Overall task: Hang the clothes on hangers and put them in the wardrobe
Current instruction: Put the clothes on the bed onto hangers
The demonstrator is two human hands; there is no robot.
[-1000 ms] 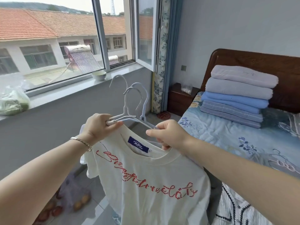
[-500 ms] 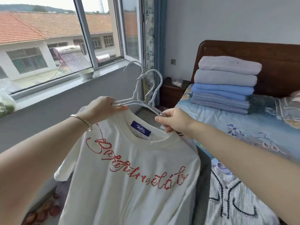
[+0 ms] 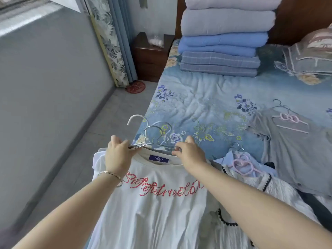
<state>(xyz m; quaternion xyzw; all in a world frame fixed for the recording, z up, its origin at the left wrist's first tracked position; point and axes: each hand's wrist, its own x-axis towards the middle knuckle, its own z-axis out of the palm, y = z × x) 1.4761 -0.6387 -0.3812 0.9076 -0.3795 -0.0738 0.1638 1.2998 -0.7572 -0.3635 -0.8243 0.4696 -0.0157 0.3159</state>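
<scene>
head camera looks down, close over the bed (image 3: 206, 97).

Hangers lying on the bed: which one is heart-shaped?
The pink hanger nearer the right hand, on the blue garment; the other pink one, on the grey garment, carries a bow.

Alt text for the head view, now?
Left hand and right hand hold hangers at the collar of a white T-shirt with red lettering, by a floral bed. Other garments with hangers lie on it; folded quilts stacked behind.
</scene>
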